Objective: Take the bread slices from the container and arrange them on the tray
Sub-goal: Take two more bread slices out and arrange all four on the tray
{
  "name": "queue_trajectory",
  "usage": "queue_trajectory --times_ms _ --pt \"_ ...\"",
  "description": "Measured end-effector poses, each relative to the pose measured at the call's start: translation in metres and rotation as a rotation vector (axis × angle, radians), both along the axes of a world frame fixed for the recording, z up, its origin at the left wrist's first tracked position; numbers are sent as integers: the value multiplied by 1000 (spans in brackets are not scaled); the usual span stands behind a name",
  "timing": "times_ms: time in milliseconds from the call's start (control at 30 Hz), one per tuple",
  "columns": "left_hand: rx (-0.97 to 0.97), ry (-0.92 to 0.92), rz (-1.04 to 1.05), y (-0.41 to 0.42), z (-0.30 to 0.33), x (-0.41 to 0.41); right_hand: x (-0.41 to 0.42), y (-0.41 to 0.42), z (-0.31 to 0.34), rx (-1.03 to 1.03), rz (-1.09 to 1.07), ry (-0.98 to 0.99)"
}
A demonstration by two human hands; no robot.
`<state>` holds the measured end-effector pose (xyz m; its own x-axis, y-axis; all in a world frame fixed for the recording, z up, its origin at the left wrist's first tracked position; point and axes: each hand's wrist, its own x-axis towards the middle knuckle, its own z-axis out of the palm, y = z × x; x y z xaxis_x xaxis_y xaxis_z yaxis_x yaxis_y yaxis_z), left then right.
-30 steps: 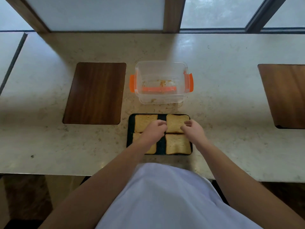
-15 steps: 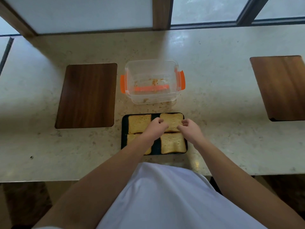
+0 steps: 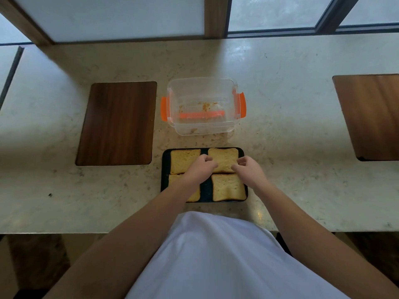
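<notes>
Clear plastic container w/ orange clips sat empty, crumbs only. 4 toasted bread slices lay on black rectangular tray. Both hands at far-right slice: left hand on its left edge, right hand on right edge, fingers curled; pinching or just nudging, couldn't tell.

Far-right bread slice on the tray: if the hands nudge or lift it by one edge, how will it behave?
The far-right slice looks thin and soft, so it would likely sag or tear if lifted by one edge. Crumbs in the container suggest it sheds easily. It lies flat on the tray, so a push should slide it, not roll it. Both hands, left and right, are at its near edge.
</notes>
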<state>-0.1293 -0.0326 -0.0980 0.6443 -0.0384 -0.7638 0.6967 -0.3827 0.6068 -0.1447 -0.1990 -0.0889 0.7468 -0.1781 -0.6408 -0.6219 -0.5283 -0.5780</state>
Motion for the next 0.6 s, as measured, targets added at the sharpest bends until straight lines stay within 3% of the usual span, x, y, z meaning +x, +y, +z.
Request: queue_trajectory --times_ms 600 --pt "-116 51 -40 6 -3 -46 -41 -7 -3 -5 0 89"
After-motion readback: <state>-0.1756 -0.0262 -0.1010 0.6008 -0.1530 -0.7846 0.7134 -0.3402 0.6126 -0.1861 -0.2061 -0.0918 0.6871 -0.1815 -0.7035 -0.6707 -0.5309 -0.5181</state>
